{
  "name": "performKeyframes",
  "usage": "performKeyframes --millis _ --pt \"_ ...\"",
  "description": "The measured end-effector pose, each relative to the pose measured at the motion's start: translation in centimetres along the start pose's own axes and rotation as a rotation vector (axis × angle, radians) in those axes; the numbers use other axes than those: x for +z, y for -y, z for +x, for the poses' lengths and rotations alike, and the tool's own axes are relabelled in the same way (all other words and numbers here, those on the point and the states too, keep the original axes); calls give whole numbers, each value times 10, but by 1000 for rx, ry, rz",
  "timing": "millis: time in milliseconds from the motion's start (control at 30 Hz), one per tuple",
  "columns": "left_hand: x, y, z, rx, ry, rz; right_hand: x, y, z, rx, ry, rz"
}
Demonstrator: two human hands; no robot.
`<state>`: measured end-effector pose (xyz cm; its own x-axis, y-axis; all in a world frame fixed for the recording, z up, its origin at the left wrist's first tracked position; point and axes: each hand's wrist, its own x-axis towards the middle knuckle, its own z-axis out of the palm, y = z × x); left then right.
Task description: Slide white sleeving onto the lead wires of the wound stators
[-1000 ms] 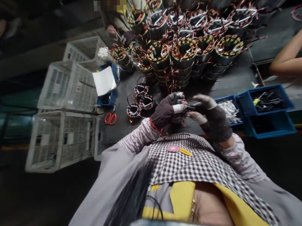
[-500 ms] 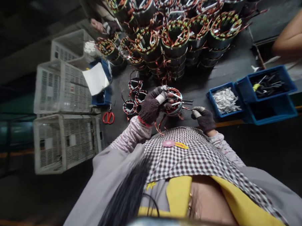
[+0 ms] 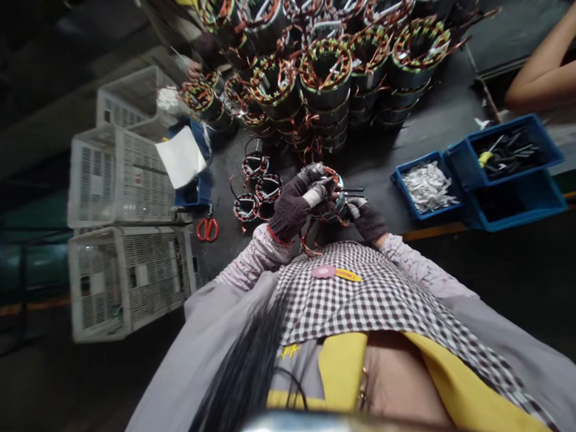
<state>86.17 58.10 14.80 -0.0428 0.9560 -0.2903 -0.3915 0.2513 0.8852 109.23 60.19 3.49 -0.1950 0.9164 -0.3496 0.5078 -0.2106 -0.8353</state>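
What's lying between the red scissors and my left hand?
Three small wire-wound rings, grouped close together, lie between the red scissors and your left hand; the head view shows them.

The person's gloved hands (image 3: 291, 208) numbered two, with one wire ring (image 3: 338, 182) at them and three small rings (image 3: 246, 207) nearby. There were one pair of scissors (image 3: 207, 229), one paper sheet (image 3: 180, 157), four blue bins (image 3: 521, 218) and at least three white crates (image 3: 146, 187). The stacked coils (image 3: 327, 80) were too crowded to count.
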Motion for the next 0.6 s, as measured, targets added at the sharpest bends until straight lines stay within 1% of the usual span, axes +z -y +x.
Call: performKeyframes --millis 67,100,167,200,233,267,367,400,433,467,500,567,600 --pt "1 -2 3 34 24 44 -10 3 0 -12 30 -21" --pt "1 -4 4 54 25 64 -19 5 -3 -22 9 -29" --pt "4 -8 7 94 15 102 -40 12 -12 -59 -118 8" --pt "8 -10 7 111 12 122 -50 19 -19 -95 -178 63" --pt "13 -11 7 124 14 147 -60 28 -25 -147 -206 136" --pt "19 -12 7 131 20 175 -67 40 -31 -211 -189 210" --pt "33 -10 7 100 51 239 -80 75 -37 -390 -16 330" --pt "34 -9 7 86 46 246 -83 81 -34 -409 8 351" --pt "31 -8 9 85 19 246 -84 82 -29 -401 7 380" --pt "24 -7 11 109 -31 243 -86 78 -22 -371 -14 420" --pt "15 -6 14 161 -104 240 -87 69 -14 -321 -49 461" --pt "-6 -3 22 281 -272 263 -87 39 4 -162 -99 483" --pt "-16 0 26 301 -335 291 -85 21 11 -61 -98 449"
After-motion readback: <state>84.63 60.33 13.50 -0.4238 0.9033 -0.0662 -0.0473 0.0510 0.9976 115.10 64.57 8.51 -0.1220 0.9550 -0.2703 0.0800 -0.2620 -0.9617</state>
